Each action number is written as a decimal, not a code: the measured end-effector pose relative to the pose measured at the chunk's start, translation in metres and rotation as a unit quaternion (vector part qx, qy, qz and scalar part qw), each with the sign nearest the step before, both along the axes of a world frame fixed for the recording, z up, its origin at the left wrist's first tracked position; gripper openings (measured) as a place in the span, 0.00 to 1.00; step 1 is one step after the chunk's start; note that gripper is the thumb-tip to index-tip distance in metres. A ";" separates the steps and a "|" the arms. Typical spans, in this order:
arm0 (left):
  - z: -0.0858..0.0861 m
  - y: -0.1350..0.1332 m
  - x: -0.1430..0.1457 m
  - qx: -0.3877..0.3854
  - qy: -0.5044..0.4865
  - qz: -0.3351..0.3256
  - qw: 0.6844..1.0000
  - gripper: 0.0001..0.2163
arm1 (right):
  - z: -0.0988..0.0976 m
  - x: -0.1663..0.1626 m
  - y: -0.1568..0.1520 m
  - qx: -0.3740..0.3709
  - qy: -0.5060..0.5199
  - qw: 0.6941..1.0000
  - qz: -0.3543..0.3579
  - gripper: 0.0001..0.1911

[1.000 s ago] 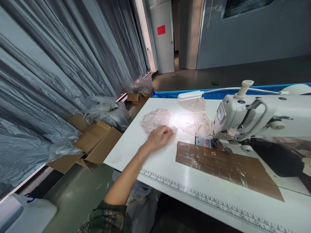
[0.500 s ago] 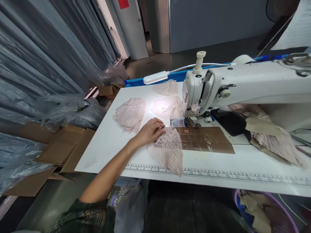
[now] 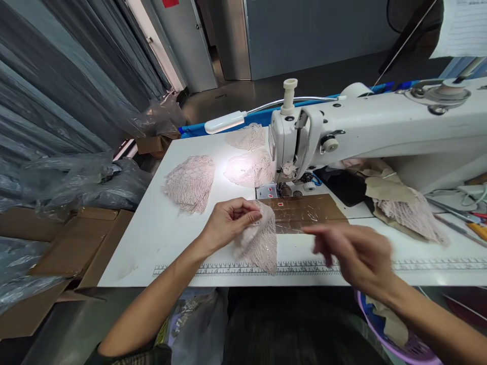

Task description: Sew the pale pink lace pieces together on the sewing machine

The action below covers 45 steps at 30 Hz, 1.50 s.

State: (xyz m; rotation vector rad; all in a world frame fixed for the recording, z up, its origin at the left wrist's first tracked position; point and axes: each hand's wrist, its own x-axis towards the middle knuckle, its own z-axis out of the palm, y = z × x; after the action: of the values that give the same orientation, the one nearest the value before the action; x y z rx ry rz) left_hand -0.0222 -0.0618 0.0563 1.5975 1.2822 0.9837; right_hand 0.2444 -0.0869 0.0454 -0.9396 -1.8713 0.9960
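My left hand pinches the top edge of a pale pink lace piece and lifts it slightly off the white table, in front of the brown taped patch. My right hand hovers just right of that piece, smeared by motion, fingers pointing left and holding nothing I can make out. Three more lace pieces lie further back: one at the left, one under the lamp light, one behind it. The white sewing machine stands behind my hands.
A printed ruler strip runs along the table's front edge. Beige and pink fabric is piled under the machine arm. Tools lie at the far right. Cardboard boxes and plastic sheeting sit on the floor left. A purple basket is below right.
My left hand went from resting flat on the lace piece to pinching and lifting its top edge. My right hand has come into view from the right. The camera turned slightly right.
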 end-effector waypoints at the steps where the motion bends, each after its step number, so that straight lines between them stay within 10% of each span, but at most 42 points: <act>1: 0.005 -0.004 0.007 -0.030 -0.025 -0.017 0.999 0.09 | 0.000 -0.009 0.010 -0.059 0.012 0.998 0.026 0.19; 4: 0.013 -0.015 0.026 -0.087 -0.046 -0.074 0.992 0.10 | 0.001 -0.028 0.028 -0.217 0.049 0.965 0.142 0.24; 12: 0.024 -0.026 0.028 -0.009 -0.003 -0.040 0.999 0.12 | -0.009 -0.030 0.032 -0.279 0.077 0.934 0.210 0.08; 25: 0.040 -0.012 0.008 -0.010 0.028 -0.017 0.999 0.10 | -0.018 -0.020 0.050 -0.375 0.022 0.848 0.373 0.17; 30: 0.026 0.033 -0.020 0.042 0.250 0.002 0.967 0.11 | -0.022 -0.018 0.097 -0.358 -0.065 0.898 0.249 0.20; 34: 0.000 0.062 -0.026 0.197 0.492 -0.010 0.848 0.12 | -0.017 -0.022 0.123 -0.303 -0.187 0.919 0.168 0.17; 40: -0.031 0.051 -0.008 0.285 0.345 -0.250 0.859 0.21 | -0.016 -0.022 0.125 -0.191 -0.242 0.941 0.137 0.13; 45: -0.046 0.039 0.005 0.236 0.407 -0.232 0.851 0.39 | -0.016 -0.022 0.114 -0.166 -0.315 0.934 0.028 0.13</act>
State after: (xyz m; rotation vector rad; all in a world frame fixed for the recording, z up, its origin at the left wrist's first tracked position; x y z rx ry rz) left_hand -0.0169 -0.0232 0.0099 2.7372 1.0892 0.2908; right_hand 0.2225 0.0271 0.0290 -1.5569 -2.2950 1.1582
